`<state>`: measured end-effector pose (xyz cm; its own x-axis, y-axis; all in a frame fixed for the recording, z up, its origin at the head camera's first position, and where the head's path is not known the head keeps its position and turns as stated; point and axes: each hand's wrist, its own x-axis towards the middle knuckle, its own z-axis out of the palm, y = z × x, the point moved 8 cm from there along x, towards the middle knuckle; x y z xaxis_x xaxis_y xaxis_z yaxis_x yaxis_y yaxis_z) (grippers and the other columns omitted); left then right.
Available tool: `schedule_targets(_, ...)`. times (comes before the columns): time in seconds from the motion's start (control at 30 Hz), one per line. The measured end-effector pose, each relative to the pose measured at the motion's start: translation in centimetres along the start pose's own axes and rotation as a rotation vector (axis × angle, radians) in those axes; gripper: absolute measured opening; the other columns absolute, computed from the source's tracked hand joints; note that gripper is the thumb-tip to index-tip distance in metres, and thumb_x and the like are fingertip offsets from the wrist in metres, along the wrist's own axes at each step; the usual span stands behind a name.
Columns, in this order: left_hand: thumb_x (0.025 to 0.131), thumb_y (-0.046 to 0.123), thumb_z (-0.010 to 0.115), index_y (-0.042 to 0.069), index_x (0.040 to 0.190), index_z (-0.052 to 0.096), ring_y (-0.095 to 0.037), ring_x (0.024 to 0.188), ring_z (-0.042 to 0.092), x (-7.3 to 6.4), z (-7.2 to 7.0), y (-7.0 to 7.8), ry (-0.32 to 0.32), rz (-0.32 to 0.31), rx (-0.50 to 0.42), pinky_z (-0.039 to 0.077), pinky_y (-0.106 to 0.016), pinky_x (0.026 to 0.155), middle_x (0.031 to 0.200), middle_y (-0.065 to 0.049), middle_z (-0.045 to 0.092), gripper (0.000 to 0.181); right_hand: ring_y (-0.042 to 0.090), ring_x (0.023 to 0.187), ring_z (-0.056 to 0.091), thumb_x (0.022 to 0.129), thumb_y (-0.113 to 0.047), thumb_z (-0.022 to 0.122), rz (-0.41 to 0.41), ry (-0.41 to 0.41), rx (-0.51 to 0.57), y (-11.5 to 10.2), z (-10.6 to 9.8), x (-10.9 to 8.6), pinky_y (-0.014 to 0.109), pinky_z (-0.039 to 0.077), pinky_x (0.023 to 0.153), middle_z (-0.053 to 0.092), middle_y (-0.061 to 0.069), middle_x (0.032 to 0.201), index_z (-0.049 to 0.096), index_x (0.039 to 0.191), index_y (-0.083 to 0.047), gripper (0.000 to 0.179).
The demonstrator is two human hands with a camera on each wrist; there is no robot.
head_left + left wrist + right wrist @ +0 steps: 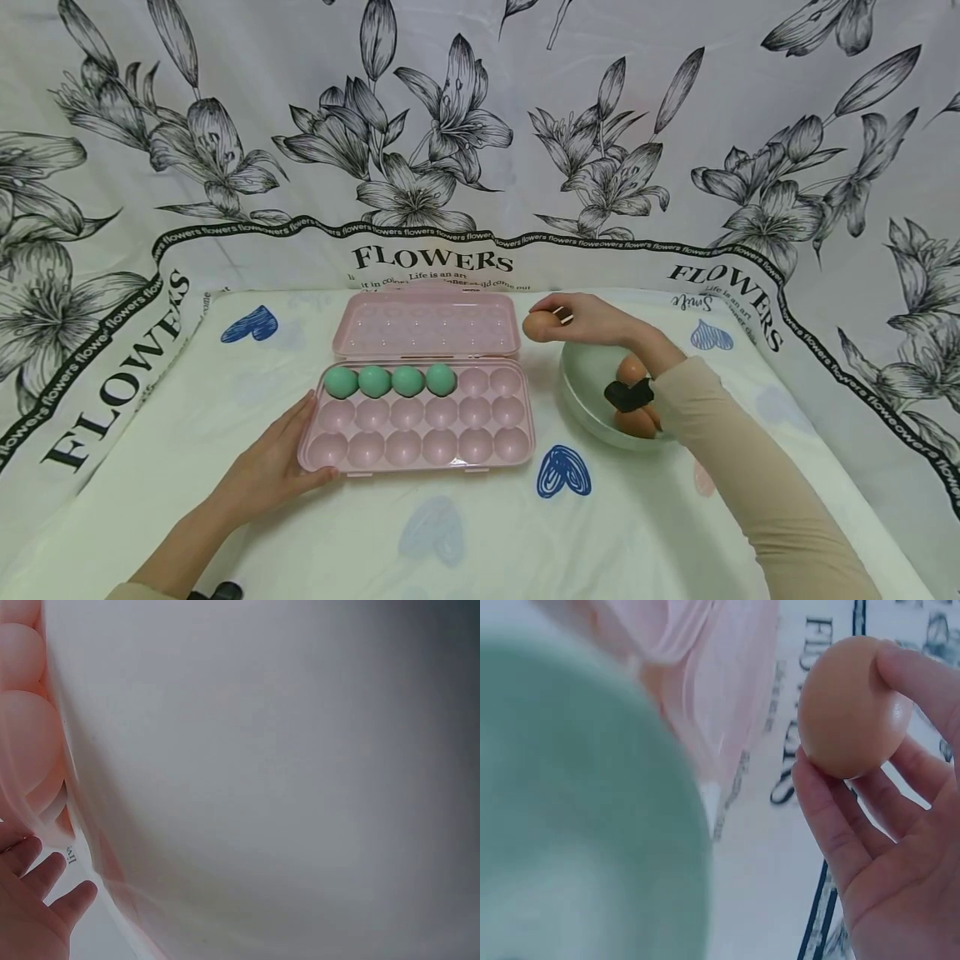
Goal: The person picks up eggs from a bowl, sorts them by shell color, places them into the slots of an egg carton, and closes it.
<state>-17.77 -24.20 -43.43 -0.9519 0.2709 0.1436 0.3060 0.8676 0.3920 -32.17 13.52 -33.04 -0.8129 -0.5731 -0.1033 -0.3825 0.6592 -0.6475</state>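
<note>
My right hand (596, 320) holds a brown egg (537, 327) in the air, between the bowl and the raised lid. In the right wrist view, thumb and fingertips pinch the egg (847, 712) around its sides. A pink plastic egg carton (422, 412) lies with its lid (427, 327) folded back. Four of its back-row cups, counted from the left, hold green eggs (408, 381), so several fill that row. Along the carton's left side rests my left hand (273, 458), fingers extended against the edge and thumb at the front corner.
Right of the carton stands a pale green bowl (585, 408) with several brown eggs (634, 422), partly covered by the right forearm and its black wrist strap (628, 395). A white cloth with heart prints (564, 472) covers the table. Behind hangs a flower-printed curtain (420, 125).
</note>
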Motion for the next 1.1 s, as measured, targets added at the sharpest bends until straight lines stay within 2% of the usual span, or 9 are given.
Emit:
schedule_targets(0.23,0.068,0.059,0.071,0.003,0.146,0.019,-0.042,0.129,0.033,0.0,-0.1,0.1,0.014,0.009,-0.002,0.037,-0.059,0.095,0.148,-0.019,0.028,0.110,0.016,0.106,0.057,0.084,-0.033,0.066,-0.066,-0.053,-0.023,-2.4,2.9,2.6,0.031,0.048,0.089,0.061,-0.004,0.111,0.058,0.119,-0.020,0.039)
schedule_targets(0.5,0.068,0.060,0.070,0.004,0.147,0.017,-0.042,0.129,0.032,0.0,0.1,-0.2,-0.001,-0.004,-0.003,0.036,-0.060,0.096,0.149,-0.018,0.026,0.110,0.011,0.097,0.059,0.083,-0.025,0.066,-0.203,-0.092,-0.013,-6.1,6.6,4.8,0.024,0.048,0.087,0.062,-0.003,0.108,0.058,0.117,-0.014,0.037)
schedule_targets(0.6,0.068,0.060,0.070,0.005,0.147,0.017,-0.041,0.130,0.032,0.0,0.2,-0.1,-0.003,-0.006,-0.002,0.036,-0.059,0.096,0.149,-0.018,0.027,0.110,0.011,0.095,0.058,0.083,-0.024,0.065,-0.231,-0.098,-0.007,-7.2,7.9,5.4,0.022,0.048,0.086,0.062,-0.002,0.108,0.058,0.116,-0.012,0.036)
schedule_targets(0.77,0.068,0.060,0.071,0.003,0.146,0.019,-0.041,0.129,0.033,0.0,0.0,-0.1,0.011,0.005,0.003,0.037,-0.058,0.095,0.148,-0.018,0.028,0.110,0.009,0.096,0.058,0.083,-0.028,0.066,-0.216,-0.102,-0.024,-8.6,10.0,6.2,0.019,0.047,0.084,0.062,-0.003,0.109,0.058,0.116,-0.014,0.037)
schedule_targets(1.0,0.068,0.058,0.072,0.004,0.146,0.020,-0.041,0.129,0.033,0.0,-0.1,0.0,0.015,0.015,-0.014,0.037,-0.059,0.095,0.148,-0.018,0.028,0.109,0.008,0.098,0.057,0.083,-0.032,0.067,-0.196,-0.139,0.034,-10.6,13.3,7.2,0.017,0.047,0.081,0.061,-0.006,0.109,0.057,0.117,-0.017,0.038)
schedule_targets(1.1,0.068,0.059,0.071,0.004,0.147,0.019,-0.041,0.129,0.033,0.0,-0.1,-0.1,0.006,0.009,-0.018,0.037,-0.059,0.095,0.149,-0.017,0.027,0.109,0.007,0.098,0.056,0.083,-0.032,0.067,-0.209,-0.130,0.035,-11.6,14.5,7.6,0.015,0.046,0.082,0.061,-0.006,0.110,0.056,0.117,-0.016,0.039)
